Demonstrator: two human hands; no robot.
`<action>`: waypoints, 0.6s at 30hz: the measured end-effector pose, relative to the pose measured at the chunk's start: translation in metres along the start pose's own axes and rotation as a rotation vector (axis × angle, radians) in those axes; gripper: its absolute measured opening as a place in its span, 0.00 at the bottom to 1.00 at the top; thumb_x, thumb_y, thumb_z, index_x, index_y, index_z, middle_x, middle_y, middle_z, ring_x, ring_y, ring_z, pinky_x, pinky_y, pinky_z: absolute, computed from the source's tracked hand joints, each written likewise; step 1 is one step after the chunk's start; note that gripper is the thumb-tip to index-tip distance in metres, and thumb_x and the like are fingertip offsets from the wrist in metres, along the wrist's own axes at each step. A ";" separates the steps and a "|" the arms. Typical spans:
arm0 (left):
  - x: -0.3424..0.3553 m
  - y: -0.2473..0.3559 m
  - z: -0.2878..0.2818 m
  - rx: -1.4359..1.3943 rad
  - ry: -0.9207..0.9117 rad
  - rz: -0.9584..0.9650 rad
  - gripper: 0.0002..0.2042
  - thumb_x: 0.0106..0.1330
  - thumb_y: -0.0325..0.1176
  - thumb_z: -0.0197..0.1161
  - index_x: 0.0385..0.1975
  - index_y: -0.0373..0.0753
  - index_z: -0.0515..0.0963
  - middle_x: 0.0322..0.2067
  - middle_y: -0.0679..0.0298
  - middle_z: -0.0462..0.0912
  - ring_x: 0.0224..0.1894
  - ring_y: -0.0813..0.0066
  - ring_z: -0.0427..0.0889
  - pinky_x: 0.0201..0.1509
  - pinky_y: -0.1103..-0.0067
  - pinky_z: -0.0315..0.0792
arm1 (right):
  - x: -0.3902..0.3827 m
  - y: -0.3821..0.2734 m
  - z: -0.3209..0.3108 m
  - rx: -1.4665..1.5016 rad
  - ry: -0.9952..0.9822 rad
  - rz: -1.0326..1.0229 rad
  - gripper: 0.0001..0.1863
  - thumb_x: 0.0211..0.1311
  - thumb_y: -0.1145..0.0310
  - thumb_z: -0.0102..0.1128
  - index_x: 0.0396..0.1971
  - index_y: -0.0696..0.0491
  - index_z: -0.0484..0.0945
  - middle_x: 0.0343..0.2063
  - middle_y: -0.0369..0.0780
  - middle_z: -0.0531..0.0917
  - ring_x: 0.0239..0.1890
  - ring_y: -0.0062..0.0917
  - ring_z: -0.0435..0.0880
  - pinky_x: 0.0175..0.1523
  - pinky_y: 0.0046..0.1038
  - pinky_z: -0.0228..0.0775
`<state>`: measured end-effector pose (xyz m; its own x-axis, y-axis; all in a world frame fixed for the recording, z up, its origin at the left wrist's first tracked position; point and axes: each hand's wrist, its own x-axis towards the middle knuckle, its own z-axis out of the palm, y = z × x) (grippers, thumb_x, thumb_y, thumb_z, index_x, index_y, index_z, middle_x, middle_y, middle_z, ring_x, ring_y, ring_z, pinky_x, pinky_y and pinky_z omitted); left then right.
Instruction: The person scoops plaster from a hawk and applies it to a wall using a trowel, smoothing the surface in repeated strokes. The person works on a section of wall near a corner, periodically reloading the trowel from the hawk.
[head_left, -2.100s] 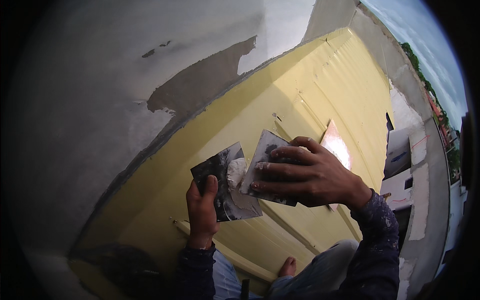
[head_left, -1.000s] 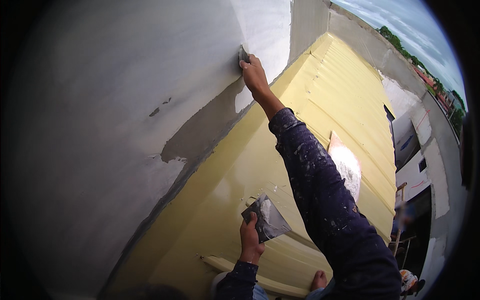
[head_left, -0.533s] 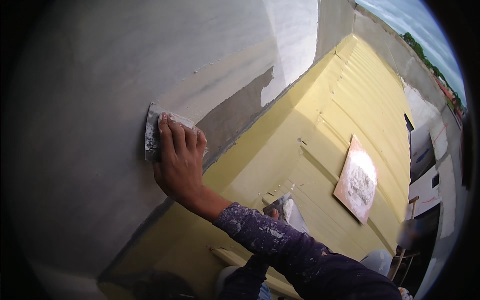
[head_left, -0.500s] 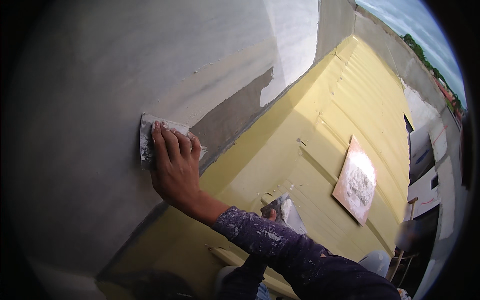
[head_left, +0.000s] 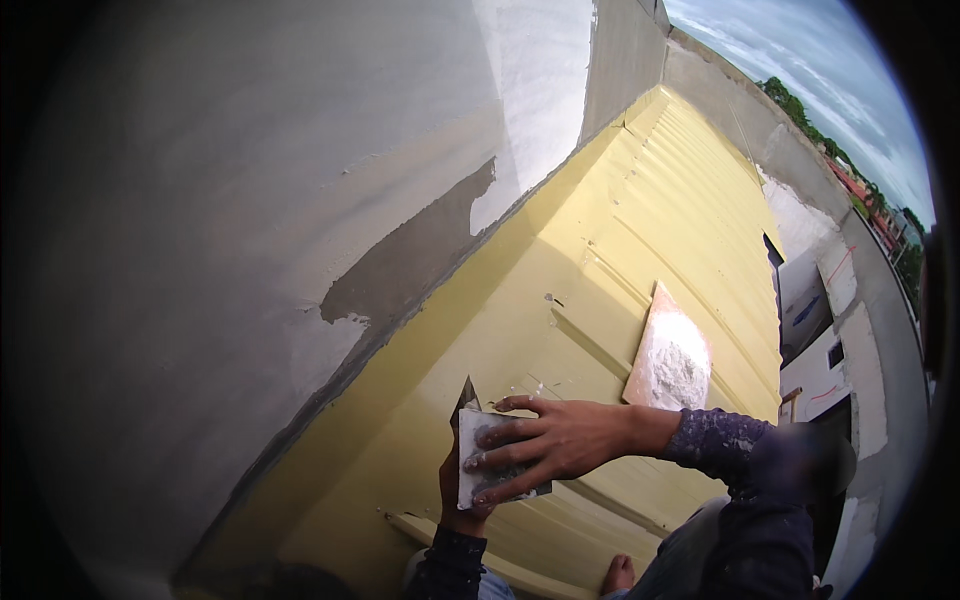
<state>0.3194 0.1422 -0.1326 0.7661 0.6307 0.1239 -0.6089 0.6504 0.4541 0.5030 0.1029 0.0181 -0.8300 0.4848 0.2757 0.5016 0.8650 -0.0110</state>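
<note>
My right hand (head_left: 575, 438) holds a flat, putty-smeared scraper (head_left: 470, 488), its fingers spread over the blade's face. Right behind it, my left hand (head_left: 456, 500) grips a second metal putty blade (head_left: 466, 396), whose dark pointed corner sticks up past the first. The two blades are close together or touching above the yellow roof; the left fingers are mostly hidden. On the grey wall (head_left: 220, 220), fresh pale putty (head_left: 335, 340) borders a bare darker patch (head_left: 410, 260).
A pinkish board (head_left: 643, 345) bearing a heap of white putty (head_left: 682, 372) lies on the yellow ribbed metal roof (head_left: 560, 250). My bare foot (head_left: 618, 574) rests on the roof below. A wooden handle (head_left: 792, 395) stands near the roof's right edge, beside a drop.
My right hand has left the wall and moved right and down, bringing its scraper to the blade in my left hand. The putty now covers the wall where the scraper was.
</note>
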 end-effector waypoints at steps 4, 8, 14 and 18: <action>0.001 0.005 -0.017 -0.216 0.187 0.018 0.28 0.78 0.53 0.43 0.69 0.39 0.63 0.62 0.54 0.72 0.60 0.58 0.75 0.61 0.59 0.74 | -0.027 0.011 0.015 -0.034 0.010 0.149 0.29 0.67 0.59 0.55 0.68 0.27 0.67 0.65 0.33 0.70 0.66 0.33 0.67 0.69 0.48 0.59; 0.003 0.020 -0.044 -0.455 -0.528 0.114 0.23 0.79 0.48 0.41 0.66 0.42 0.67 0.56 0.62 0.78 0.56 0.66 0.78 0.61 0.69 0.72 | -0.058 0.052 0.018 -0.295 -0.140 0.277 0.28 0.67 0.58 0.55 0.68 0.27 0.68 0.67 0.33 0.68 0.68 0.34 0.66 0.70 0.46 0.58; 0.005 0.015 -0.037 -0.063 0.389 0.220 0.22 0.76 0.45 0.53 0.65 0.42 0.68 0.58 0.65 0.77 0.60 0.69 0.76 0.67 0.68 0.68 | -0.053 0.173 -0.008 -0.204 0.507 0.664 0.26 0.67 0.75 0.56 0.65 0.45 0.72 0.60 0.42 0.76 0.62 0.41 0.72 0.65 0.38 0.68; 0.011 0.001 -0.018 0.019 0.423 0.131 0.22 0.75 0.44 0.57 0.65 0.43 0.68 0.59 0.65 0.76 0.61 0.68 0.76 0.66 0.67 0.70 | -0.008 0.269 -0.050 -0.012 1.124 0.919 0.18 0.71 0.68 0.51 0.58 0.58 0.74 0.34 0.47 0.83 0.35 0.31 0.80 0.45 0.31 0.72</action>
<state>0.3239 0.1574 -0.1462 0.5282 0.8278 -0.1890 -0.6884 0.5478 0.4754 0.6567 0.3252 0.0615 0.4025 0.4961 0.7693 0.7475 0.3070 -0.5890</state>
